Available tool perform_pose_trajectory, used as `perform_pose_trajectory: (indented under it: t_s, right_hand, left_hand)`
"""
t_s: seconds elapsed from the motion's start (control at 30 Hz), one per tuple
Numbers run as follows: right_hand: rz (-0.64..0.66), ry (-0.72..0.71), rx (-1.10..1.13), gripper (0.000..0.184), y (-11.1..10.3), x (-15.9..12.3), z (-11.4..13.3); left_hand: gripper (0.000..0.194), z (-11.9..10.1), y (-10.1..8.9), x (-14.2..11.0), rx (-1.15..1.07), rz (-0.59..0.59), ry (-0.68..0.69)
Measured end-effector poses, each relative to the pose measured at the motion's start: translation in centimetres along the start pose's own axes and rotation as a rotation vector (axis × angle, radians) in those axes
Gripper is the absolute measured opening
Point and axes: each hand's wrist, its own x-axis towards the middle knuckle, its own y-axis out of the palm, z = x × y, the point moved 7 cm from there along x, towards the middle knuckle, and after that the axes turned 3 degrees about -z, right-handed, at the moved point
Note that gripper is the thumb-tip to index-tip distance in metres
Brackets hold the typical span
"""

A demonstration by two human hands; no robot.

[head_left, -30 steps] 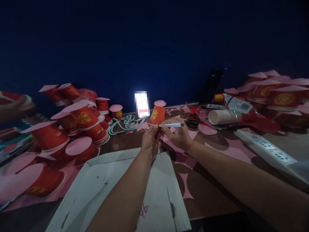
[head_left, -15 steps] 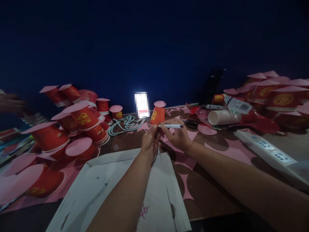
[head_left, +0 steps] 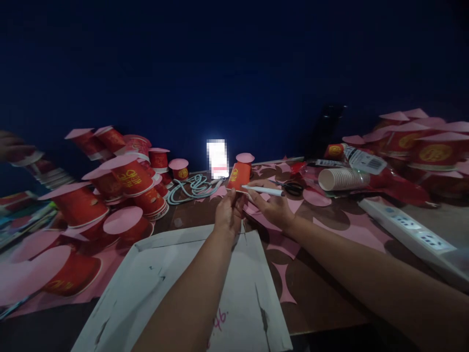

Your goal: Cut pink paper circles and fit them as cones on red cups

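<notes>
My right hand (head_left: 271, 207) grips a white marker pen (head_left: 264, 190) that lies level and points left. My left hand (head_left: 227, 213) is closed in a pinch at the pen's left tip; whether it holds a cap there is too small to make out. Both hands hover over the far edge of a flattened white cardboard sheet (head_left: 146, 288). Just beyond them a red paper cup with a pink paper lid (head_left: 240, 172) stands upside down.
Heaps of red cups with pink lids lie at the left (head_left: 120, 181) and right (head_left: 421, 146). A lit phone (head_left: 217, 157), a coiled cable (head_left: 190, 188), scissors (head_left: 293, 186), a sleeve of plain cups (head_left: 340, 179) and a power strip (head_left: 410, 230) are around. Another person's hand (head_left: 10, 146) is at far left.
The pen has tilted slightly, its right end lower. The other person's hand at far left has drawn back towards the frame edge. My hands have barely moved.
</notes>
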Motion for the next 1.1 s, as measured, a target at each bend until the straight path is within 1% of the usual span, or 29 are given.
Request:
perform_pose_trajectory:
  t_s: [0.03, 0.13, 0.23, 0.33, 0.5, 0.73, 0.97, 1.1]
  right_hand:
    - [-0.006, 0.012, 0.002, 0.015, -0.2, 0.1, 0.0]
    - [-0.011, 0.04, 0.011, 0.015, -0.5, 0.2, 0.1]
    - [-0.025, 0.01, -0.03, 0.014, -0.6, 0.2, 0.3]
    - [-0.04, -0.021, -0.072, 0.013, -0.7, 0.1, 0.3]
    - [-0.023, 0.002, -0.091, 0.013, -0.6, 0.0, -0.2]
    - [0.018, -0.09, -0.085, 0.014, -0.3, -0.1, 0.3]
    - [0.052, -0.17, -0.158, 0.008, 0.1, -0.1, 1.1]
    - [0.071, -0.218, -0.223, 0.009, 0.2, -0.2, 1.3]
  left_hand:
    - [0.001, 0.0, 0.0, 0.0, -0.002, 0.001, 0.005]
    - [0.003, 0.0, -0.1, 0.2, 0.002, 0.027, 0.009]
    - [0.002, 0.1, -0.1, 0.3, 0.01, 0.052, 0.018]
    - [0.003, 0.1, -0.1, 0.4, 0.02, 0.053, 0.032]
    - [0.003, 0.2, 0.0, 0.6, 0.03, 0.081, 0.064]
    - [0.009, 0.2, 0.0, 0.7, 0.044, 0.131, 0.073]
    - [0.012, 0.2, -0.1, 0.7, 0.018, 0.103, 0.078]
    - [0.012, 0.2, -0.3, 0.8, 0.021, 0.081, 0.083]
